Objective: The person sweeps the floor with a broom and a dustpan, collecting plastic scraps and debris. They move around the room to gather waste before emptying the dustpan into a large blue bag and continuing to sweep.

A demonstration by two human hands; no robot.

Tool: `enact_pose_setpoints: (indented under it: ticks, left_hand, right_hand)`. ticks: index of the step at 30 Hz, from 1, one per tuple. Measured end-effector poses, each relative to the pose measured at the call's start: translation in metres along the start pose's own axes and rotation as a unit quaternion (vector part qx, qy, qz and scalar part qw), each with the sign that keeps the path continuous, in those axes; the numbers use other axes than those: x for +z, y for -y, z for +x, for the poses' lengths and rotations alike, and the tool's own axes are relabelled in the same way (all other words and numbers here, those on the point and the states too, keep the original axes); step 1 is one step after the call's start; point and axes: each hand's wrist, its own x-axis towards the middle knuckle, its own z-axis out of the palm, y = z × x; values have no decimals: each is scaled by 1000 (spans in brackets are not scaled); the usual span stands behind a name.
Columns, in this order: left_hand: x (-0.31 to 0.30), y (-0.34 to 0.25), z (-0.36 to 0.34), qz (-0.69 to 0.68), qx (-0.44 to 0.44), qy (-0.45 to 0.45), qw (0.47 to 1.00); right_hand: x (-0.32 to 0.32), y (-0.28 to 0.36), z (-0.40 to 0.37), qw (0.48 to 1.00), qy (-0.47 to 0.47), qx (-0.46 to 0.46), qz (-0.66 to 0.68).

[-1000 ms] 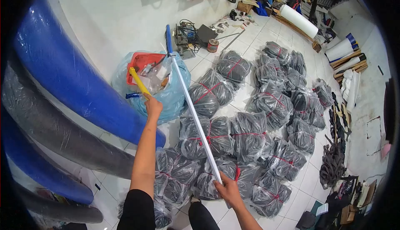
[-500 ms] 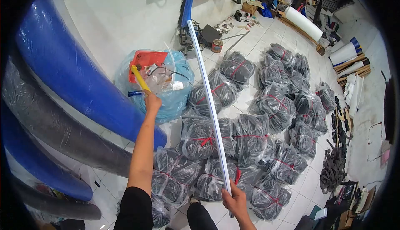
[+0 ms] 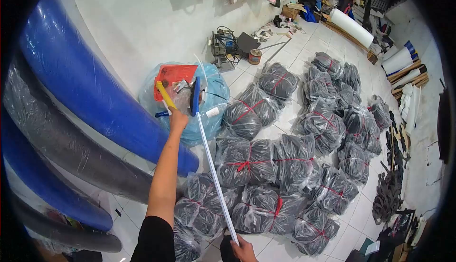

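My left hand is wrapped round the yellow handle of a red dustpan, which lies over a light-blue plastic bag. Bits of clear plastic and other litter show around the pan and on the bag. At the bottom, my right hand grips the lower end of a long-handled broom. Its blue head overlaps the litter just right of the yellow handle.
Several plastic-wrapped dark bundles tied in red cover the floor to the right. Large blue and grey wrapped rolls lean at left. A tin can and a machine with cables stand by the wall.
The broom head has swung down and left from against the wall to the litter by the dustpan. My right hand has shifted left; my left hand keeps the dustpan handle.
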Motion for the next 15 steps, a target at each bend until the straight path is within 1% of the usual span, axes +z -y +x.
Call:
enact_pose_setpoints:
  ticks: [1, 2, 3, 4, 5, 7, 9, 11, 13, 14, 15]
  left_hand:
    - [-6, -5, -7, 0, -23, 11, 1000]
    - [-11, -8, -10, 2, -22, 10, 1000]
    - [-17, -9, -13, -26, -19, 19, 999]
    - [-20, -9, -15, -53, -17, 28, 998]
    - [-19, -8, -15, -52, -16, 30, 998]
    - [-21, -4, -13, -54, -9, 9, 998]
    - [-25, -5, -17, -56, -10, 11, 998]
    - [-21, -6, -21, -61, -12, 18, 998]
    - [-15, -5, -17, -58, -23, -15, 998]
    - [-13, -3, -11, -60, -22, -15, 998]
    - [-9, 3, -5, -60, -11, -24, 998]
  right_hand:
    - [1, -10, 21, 1000, -1, -1, 1]
    - [5, -19, 42, 999, -13, -28, -44]
    - [10, -26, 59, 994, -24, -55, -88]
    - [16, -22, 74, 991, -50, -83, -92]
    - [18, -10, 89, 986, -76, -110, -97]
    - [18, 1, 123, 989, -56, -110, -79]
    - [18, 12, 146, 988, -56, -115, -87]
    - [7, 34, 151, 987, -60, -117, -97]
    - [-9, 68, 128, 994, -20, -39, -103]
    - [-16, 77, 113, 997, -12, -35, -75]
    - [-21, 73, 103, 996, -13, -35, -75]
